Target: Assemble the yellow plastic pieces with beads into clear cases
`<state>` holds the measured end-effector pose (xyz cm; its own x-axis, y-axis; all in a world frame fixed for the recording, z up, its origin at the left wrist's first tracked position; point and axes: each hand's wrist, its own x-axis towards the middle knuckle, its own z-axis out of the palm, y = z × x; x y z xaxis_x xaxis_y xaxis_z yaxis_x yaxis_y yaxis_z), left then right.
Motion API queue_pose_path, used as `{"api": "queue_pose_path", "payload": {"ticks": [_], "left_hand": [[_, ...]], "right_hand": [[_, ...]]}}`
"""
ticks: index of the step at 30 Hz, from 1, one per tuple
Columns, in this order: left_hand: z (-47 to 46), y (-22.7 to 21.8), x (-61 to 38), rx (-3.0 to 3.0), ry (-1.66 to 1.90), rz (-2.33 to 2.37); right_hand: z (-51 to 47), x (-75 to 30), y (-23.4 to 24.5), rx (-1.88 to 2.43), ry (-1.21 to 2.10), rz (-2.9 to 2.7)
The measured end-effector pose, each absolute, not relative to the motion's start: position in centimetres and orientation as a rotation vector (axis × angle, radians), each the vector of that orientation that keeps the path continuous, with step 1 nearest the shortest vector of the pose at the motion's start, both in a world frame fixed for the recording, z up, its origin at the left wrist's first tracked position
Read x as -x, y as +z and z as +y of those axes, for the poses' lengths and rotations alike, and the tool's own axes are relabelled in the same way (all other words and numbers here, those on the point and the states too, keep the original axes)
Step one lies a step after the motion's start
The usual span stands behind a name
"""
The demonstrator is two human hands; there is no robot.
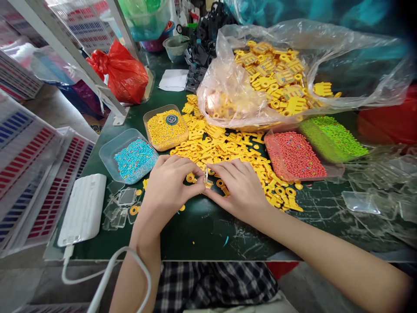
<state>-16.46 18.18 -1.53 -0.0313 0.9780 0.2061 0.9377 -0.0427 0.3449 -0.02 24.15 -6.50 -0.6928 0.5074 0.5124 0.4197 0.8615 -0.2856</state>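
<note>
In the head view, my left hand (171,184) and my right hand (241,187) meet over the near part of the table. Between their fingertips is a small clear plastic piece (206,174), held on edge, with a bit of yellow at its lower end. Both hands pinch it, thumbs below and forefingers above; the fingers partly hide it. Just beyond the hands spreads a heap of yellow plastic parts (224,145), some ring-shaped. Left of my left hand lie loose clear plastic squares (127,197).
Tubs of blue beads (135,158), yellow beads (163,130), red beads (296,154) and green beads (339,137) flank the heap. Behind it lies a clear bag (234,87) of yellow parts. A white power bank (84,208) with a cable sits left; more clear pieces (361,202) lie right.
</note>
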Motion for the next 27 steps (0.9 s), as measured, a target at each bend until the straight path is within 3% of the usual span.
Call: {"api": "queue_pose_path", "payload": {"ticks": [11, 22, 27], "left_hand": [[18.0, -1.7, 16.5, -2.225, 0.690, 1.972], [17.5, -1.4, 19.1, -1.607, 0.390, 2.614], [17.7, -1.5, 18.7, -1.528, 0.416, 2.651]], "right_hand": [[24.6, -0.2, -6.3, 0.567, 0.418, -2.311], [25.0, -0.3, -7.0, 0.468, 0.352, -2.336], [24.8, -0.3, -6.9, 0.415, 0.283, -2.343]]}}
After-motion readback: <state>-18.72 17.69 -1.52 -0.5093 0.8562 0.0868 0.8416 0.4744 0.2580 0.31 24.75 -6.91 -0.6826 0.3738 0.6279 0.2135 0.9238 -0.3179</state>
